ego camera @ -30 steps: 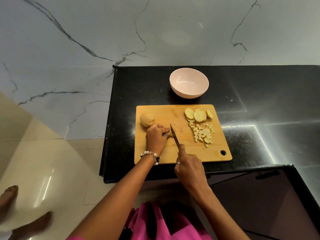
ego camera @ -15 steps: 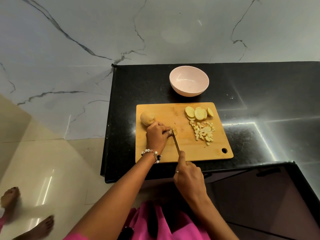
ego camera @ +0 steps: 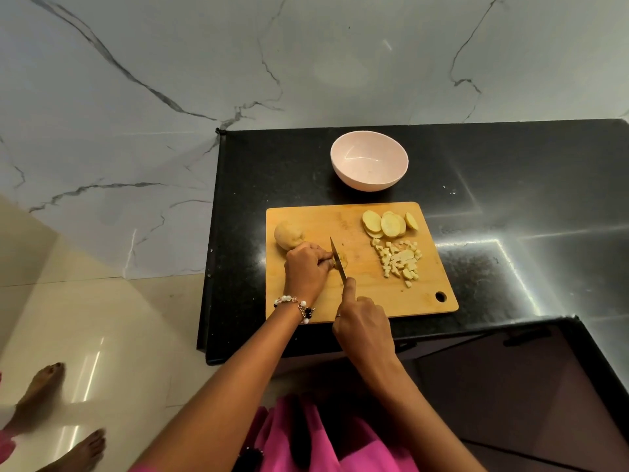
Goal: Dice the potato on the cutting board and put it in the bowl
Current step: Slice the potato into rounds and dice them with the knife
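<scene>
A wooden cutting board [ego camera: 354,301] lies on the black counter. My left hand [ego camera: 306,270] pinches a potato slice [ego camera: 342,260] against the board, fingers curled. My right hand [ego camera: 364,327] grips a knife [ego camera: 338,258] with the forefinger along its spine; the blade stands tilted over the slice, right beside my left fingertips. An uncut potato chunk [ego camera: 287,235] sits at the board's left, just behind my left hand. Several round slices [ego camera: 389,224] and a heap of diced potato [ego camera: 400,260] lie on the board's right half. A pink bowl [ego camera: 369,165] stands behind the board with nothing in it.
The black counter [ego camera: 510,199] stretches to the right, with its left edge near the board. A marble wall rises behind it. Dark cabinet fronts [ego camera: 527,386] lie below at the right. Bare feet [ego camera: 51,420] of another person stand on the tiled floor at lower left.
The knife tip has lifted from the board and now stands tilted over the slice. My left hand stays on the slice. The camera view has shifted slightly.
</scene>
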{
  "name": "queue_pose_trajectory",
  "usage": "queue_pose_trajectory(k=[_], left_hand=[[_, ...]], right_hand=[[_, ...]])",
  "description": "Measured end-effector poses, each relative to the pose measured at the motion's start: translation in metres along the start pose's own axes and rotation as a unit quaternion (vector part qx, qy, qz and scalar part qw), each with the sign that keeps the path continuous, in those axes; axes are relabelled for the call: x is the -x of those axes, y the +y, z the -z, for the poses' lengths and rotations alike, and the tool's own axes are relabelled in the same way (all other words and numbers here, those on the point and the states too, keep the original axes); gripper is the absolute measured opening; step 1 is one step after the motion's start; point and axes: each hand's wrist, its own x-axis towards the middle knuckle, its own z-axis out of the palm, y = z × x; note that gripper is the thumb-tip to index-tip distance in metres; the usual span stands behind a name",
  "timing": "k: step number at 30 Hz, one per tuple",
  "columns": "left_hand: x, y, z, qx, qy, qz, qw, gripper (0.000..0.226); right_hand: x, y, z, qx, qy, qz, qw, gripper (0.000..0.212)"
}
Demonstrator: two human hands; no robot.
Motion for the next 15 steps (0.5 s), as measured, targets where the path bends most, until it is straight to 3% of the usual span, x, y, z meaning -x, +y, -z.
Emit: queue_pose_trajectory(k=[7, 10, 15], left_hand=[[0.001, 0.001, -0.002, 0.013, 0.016, 0.005, 1.0, 0.021], [0.001, 0.002, -0.002, 0.018, 0.018, 0.013, 1.0, 0.02], [0.004, 0.005, -0.002, -0.002, 0.013, 0.029, 0.999, 0.018]], right_hand=[[0.001, -0.005, -0.009, 0.053, 0.007, -0.004, 0.999, 0.066], [0.027, -0.001, 0.0, 0.057, -0.062, -0.021, 0.996, 0.069], [0.024, 0.02, 0.013, -0.12, -0.025, -0.027, 0.992, 0.051]])
